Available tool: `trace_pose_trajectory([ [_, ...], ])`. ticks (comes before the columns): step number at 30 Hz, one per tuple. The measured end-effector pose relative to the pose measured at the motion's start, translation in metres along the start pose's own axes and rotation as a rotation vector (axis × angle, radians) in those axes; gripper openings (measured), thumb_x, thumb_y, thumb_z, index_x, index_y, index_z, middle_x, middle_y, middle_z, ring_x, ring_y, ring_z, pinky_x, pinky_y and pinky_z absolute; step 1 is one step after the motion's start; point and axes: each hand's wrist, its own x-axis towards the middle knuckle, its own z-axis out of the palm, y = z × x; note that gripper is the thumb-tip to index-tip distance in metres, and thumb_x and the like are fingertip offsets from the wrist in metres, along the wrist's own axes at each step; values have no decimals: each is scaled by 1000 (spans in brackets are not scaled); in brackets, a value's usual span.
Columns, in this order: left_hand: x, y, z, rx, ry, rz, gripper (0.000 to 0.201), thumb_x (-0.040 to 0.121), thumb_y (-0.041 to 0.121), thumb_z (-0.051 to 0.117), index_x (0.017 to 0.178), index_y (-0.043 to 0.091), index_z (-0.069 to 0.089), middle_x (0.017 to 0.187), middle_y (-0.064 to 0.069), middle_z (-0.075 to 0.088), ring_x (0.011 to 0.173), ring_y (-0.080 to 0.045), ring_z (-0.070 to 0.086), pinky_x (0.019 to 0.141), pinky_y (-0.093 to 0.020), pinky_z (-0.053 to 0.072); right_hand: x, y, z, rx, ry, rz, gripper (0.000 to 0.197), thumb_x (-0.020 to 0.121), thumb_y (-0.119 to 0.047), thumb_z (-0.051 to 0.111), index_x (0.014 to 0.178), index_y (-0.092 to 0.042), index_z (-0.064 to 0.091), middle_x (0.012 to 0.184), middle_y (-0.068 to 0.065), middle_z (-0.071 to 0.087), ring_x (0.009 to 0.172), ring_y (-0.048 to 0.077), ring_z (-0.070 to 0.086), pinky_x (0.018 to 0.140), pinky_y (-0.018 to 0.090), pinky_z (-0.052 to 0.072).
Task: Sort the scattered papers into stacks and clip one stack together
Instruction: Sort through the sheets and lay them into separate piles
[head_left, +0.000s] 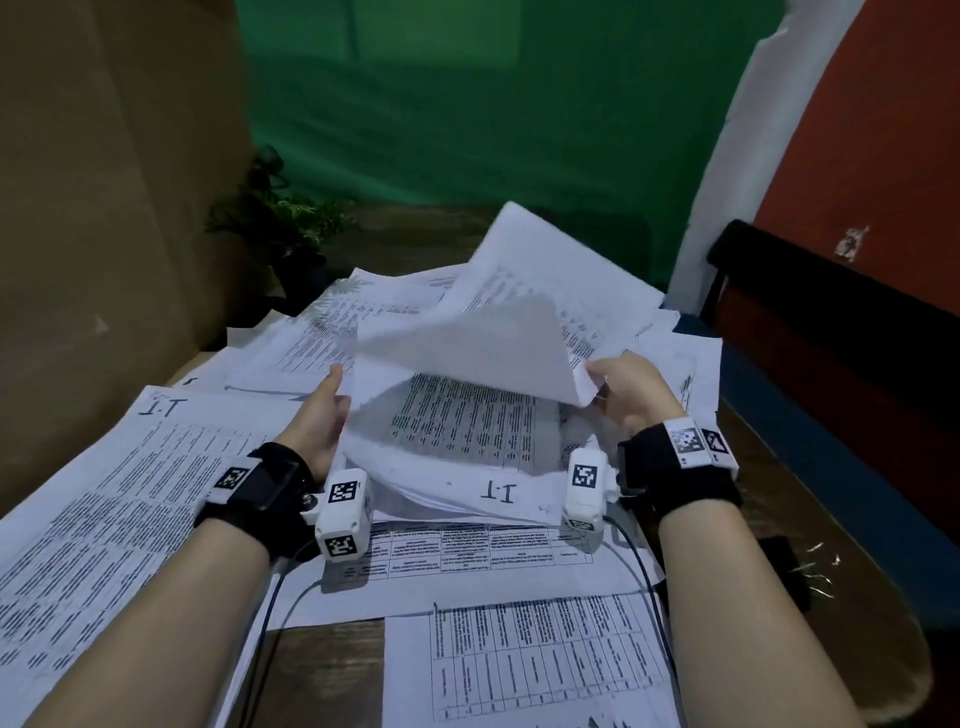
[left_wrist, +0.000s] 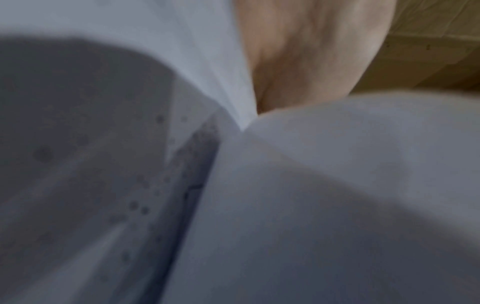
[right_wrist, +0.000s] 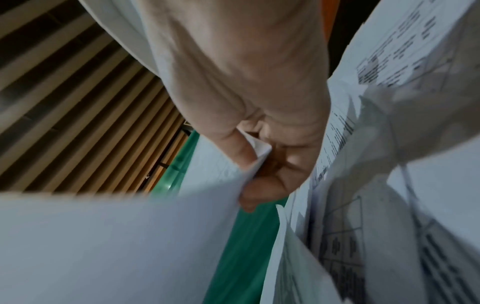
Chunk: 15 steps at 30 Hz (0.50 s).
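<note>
Both hands (head_left: 322, 415) (head_left: 631, 392) apparently hold a curling, limp printed sheaf (head_left: 457, 364).

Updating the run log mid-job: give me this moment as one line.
phase: gathering sheets | left hand: holds bundle of papers at its left edge | right hand: pinches lifted sheet | clip: not visible

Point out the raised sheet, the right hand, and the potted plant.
raised sheet (head_left: 467, 343): head view, blank underside of the lifted page.
right hand (head_left: 631, 387): head view, back of the hand pinching the sheet's corner.
potted plant (head_left: 280, 218): head view, leaves at the table's far left.
</note>
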Motion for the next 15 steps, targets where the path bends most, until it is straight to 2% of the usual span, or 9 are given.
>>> trace_pose_trajectory([
  [1,1,2,-3,-24,-6,1,79,96,63,16,94,3,68,70,-14,73,59,-24,71,59,-29,52,-1,1,-1,-38,-51,-29,16,93,4,48,88,-6,59,76,12,63,63,23,59,45,26,52],
  [3,0,7,-4,-48,-69,-39,83,95,63,21,80,3,75,65,-12,72,54,-23,70,43,-22,51,-7,1,4,-110,-140,-44,17,93,2,49,98,-4,65,94,17,71,76,28,66,58,34,56],
  [5,1,8,-5,-7,-98,-75,74,94,62,32,106,-1,70,84,-12,74,67,-26,72,46,-26,55,-9,5,9,-142,-188,-40,20,93,1,50,102,-5,66,105,19,71,86,32,68,74,41,54],
  [7,-8,7,3,86,-81,-52,56,94,49,47,133,9,51,122,-9,63,96,-28,68,54,-28,58,-13,9,15,-139,-200,-41,17,93,0,51,102,-5,64,104,23,70,88,36,67,80,46,53],
  [9,-4,1,6,234,-76,24,43,95,27,55,132,6,50,135,-15,55,103,-24,66,54,-22,55,-9,13,20,-200,-200,-41,10,94,-13,54,97,-10,62,100,18,70,87,35,67,87,47,54],
  [10,-7,-1,8,279,-103,59,35,94,16,57,126,3,53,127,-20,59,89,-17,70,53,-18,52,-10,11,22,-257,-226,-42,18,91,-29,56,96,-12,62,98,13,70,89,33,68,91,50,53],
  [12,-13,0,11,338,-125,109,27,92,1,57,119,0,56,95,-16,68,59,-4,67,51,-10,48,-9,4,23,-394,-264,-48,44,88,-53,53,99,-12,60,91,7,66,84,27,65,84,36,58],
  [13,-15,-1,8,338,-129,116,27,92,-2,55,119,-1,56,87,-13,67,58,-6,67,54,-12,50,-9,1,21,-421,-263,-42,46,94,-53,48,102,-9,58,92,9,63,81,24,61,76,28,58],
  [15,-13,-1,1,278,-127,154,35,92,-2,55,127,-2,52,98,-15,69,81,-21,69,67,-27,55,0,-3,7,-393,-192,-18,45,99,-47,46,118,-7,55,108,11,59,91,25,58,84,35,55],
])
